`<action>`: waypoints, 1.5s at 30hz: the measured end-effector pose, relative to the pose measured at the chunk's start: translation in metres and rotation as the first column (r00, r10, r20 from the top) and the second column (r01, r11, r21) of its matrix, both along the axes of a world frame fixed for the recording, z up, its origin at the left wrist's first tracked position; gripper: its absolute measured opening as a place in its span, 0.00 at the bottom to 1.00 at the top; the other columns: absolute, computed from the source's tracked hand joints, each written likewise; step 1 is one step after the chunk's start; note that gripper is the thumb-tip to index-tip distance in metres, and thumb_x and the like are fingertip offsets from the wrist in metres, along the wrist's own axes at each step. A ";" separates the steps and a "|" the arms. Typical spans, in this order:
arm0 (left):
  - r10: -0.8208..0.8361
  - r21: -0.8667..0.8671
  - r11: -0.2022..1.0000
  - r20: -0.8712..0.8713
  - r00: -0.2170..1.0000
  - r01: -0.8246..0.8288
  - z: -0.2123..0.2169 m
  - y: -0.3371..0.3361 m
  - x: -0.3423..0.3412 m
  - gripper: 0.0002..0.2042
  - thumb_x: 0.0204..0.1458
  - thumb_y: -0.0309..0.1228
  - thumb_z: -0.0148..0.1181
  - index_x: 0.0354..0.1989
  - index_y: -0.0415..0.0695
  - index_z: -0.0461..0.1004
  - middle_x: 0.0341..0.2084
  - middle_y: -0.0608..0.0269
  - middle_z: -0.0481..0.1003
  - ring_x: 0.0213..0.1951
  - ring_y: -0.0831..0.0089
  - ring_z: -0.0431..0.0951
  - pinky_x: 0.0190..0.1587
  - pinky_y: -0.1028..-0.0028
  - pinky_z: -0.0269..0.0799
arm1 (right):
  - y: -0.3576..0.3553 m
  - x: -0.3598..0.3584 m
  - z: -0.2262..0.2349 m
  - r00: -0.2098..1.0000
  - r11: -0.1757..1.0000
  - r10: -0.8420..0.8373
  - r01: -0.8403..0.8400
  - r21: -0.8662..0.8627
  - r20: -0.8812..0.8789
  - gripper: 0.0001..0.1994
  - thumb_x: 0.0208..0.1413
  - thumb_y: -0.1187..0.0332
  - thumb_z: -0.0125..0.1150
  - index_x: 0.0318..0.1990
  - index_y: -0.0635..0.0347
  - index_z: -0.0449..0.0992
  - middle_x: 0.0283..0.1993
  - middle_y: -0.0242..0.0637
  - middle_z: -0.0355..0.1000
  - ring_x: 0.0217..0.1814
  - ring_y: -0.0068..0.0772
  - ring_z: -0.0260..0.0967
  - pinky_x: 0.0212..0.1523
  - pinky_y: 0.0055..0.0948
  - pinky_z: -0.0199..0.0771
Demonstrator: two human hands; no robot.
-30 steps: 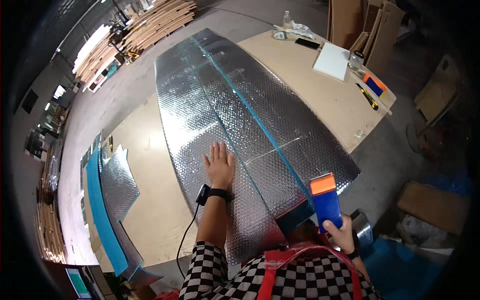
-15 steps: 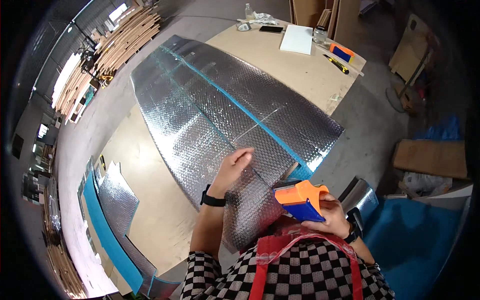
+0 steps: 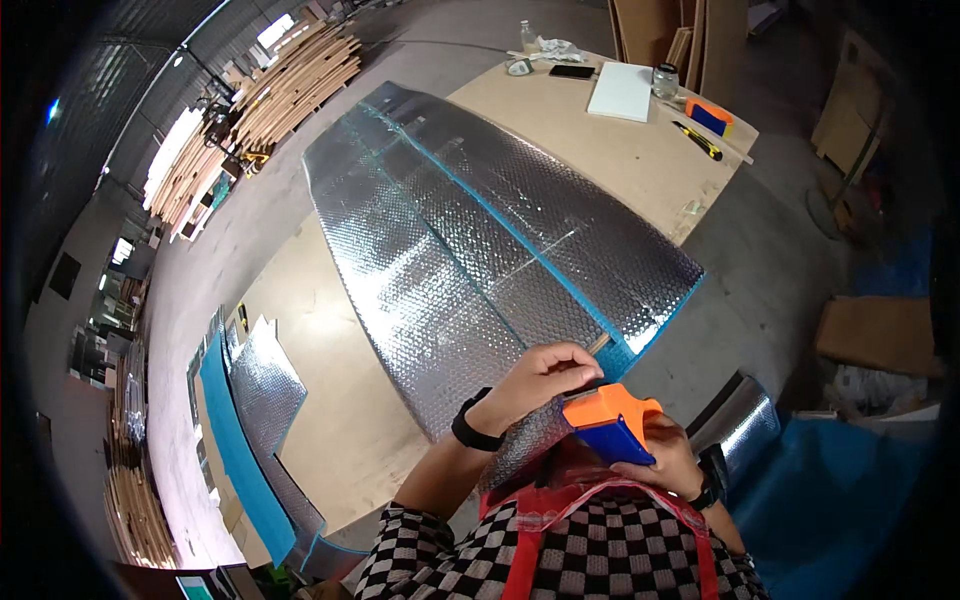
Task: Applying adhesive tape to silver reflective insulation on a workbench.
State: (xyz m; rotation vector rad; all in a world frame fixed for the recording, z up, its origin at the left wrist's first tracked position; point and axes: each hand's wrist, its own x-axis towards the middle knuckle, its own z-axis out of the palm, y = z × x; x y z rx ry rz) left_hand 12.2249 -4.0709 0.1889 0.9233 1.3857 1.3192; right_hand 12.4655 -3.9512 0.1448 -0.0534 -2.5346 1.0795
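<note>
Running this from my end, all I've got is the head cam, so take the reading as mine. The right hand (image 3: 675, 462) is wrapped round an orange-and-blue dispenser (image 3: 610, 420), which I take to be for tape, and has it just above the near end of the foil (image 3: 470, 255), close to the apron (image 3: 545, 505). The left hand (image 3: 555, 375) is right by the dispenser's front, thumb and fingers drawn in close. Can't tell if there's a tape end pinched in there, anything clear would vanish at this size.

The foil lies shiny side up along the table (image 3: 320, 335), with a blue line (image 3: 545, 260) running lengthwise and opening into a wider blue patch at the near end. My guess at the step: getting a length of tape started, for joining or closing the foil along one of those lines.

If so, the next move calls for a sure pinch on the tape end with the left, the dispenser kept steady in the right, then a straight pull with the foil edges lying flat. Main worry is the tape folding onto itself or catching the foil early. Knife (image 3: 698, 141) is well apart, at the table's far right
</note>
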 end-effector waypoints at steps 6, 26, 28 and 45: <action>0.189 0.029 0.982 -0.094 0.978 -0.187 -0.056 0.026 -0.041 0.04 0.59 0.26 0.58 0.36 0.40 0.77 0.33 0.68 0.77 0.37 0.81 0.74 0.42 0.77 0.71 | 0.012 -0.021 0.000 0.943 0.882 0.014 0.145 -0.449 0.332 0.19 0.51 0.55 0.70 0.43 0.61 0.79 0.37 0.44 0.78 0.40 0.43 0.77 0.43 0.36 0.75; 0.621 0.293 0.694 -0.707 0.340 -0.657 -0.158 0.123 -0.502 0.04 0.55 0.26 0.62 0.36 0.39 0.78 0.32 0.57 0.78 0.35 0.66 0.78 0.40 0.68 0.72 | 0.067 -0.295 -0.016 0.816 0.698 -0.015 0.423 -0.578 0.579 0.23 0.58 0.55 0.64 0.51 0.67 0.74 0.32 0.38 0.77 0.28 0.27 0.77 0.24 0.25 0.81; 0.619 0.330 0.689 -0.731 0.287 -0.646 -0.169 0.125 -0.510 0.04 0.54 0.26 0.62 0.35 0.39 0.78 0.31 0.57 0.77 0.36 0.64 0.77 0.40 0.67 0.72 | 0.069 -0.307 -0.018 0.822 0.654 -0.002 0.432 -0.621 0.570 0.24 0.58 0.53 0.64 0.48 0.68 0.75 0.31 0.39 0.76 0.26 0.27 0.77 0.23 0.25 0.80; -0.049 -0.082 0.935 -0.994 0.102 -0.345 -0.177 0.130 -0.374 0.31 0.67 0.50 0.30 0.73 0.46 0.46 0.73 0.56 0.48 0.74 0.61 0.44 0.74 0.59 0.36 | 0.080 -0.314 -0.024 0.783 0.620 0.046 0.465 -0.632 0.620 0.21 0.60 0.55 0.62 0.43 0.69 0.76 0.29 0.35 0.73 0.25 0.23 0.72 0.23 0.23 0.77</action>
